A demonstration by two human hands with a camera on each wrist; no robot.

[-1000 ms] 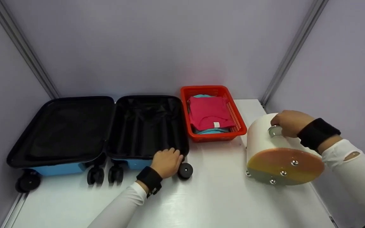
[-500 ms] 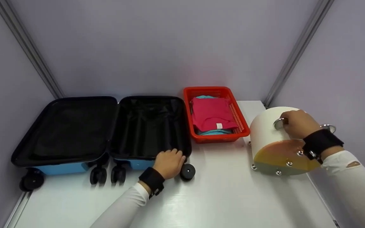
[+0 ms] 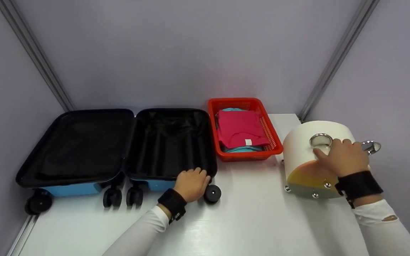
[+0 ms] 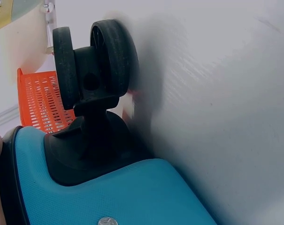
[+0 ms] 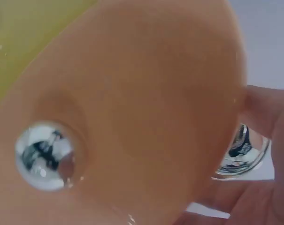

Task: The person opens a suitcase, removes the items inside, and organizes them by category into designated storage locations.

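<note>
left hand point(image 3: 190, 185) w/ fingers curled over the near rim of the open suitcase point(image 3: 119, 149), right by its corner wheel point(image 3: 212, 193) on the white bench point(image 3: 247, 220). right hand point(image 3: 340, 161) lies on top of the white drum point(image 3: 315, 160) at bench's right edge, fingers fairly straight, touching just below its metal ring point(image 3: 320, 140); no clear grip. further back, btwn suitcase & drum, red basket point(image 3: 272, 140) w/ folded pink cloth point(image 3: 240, 129)
</note>
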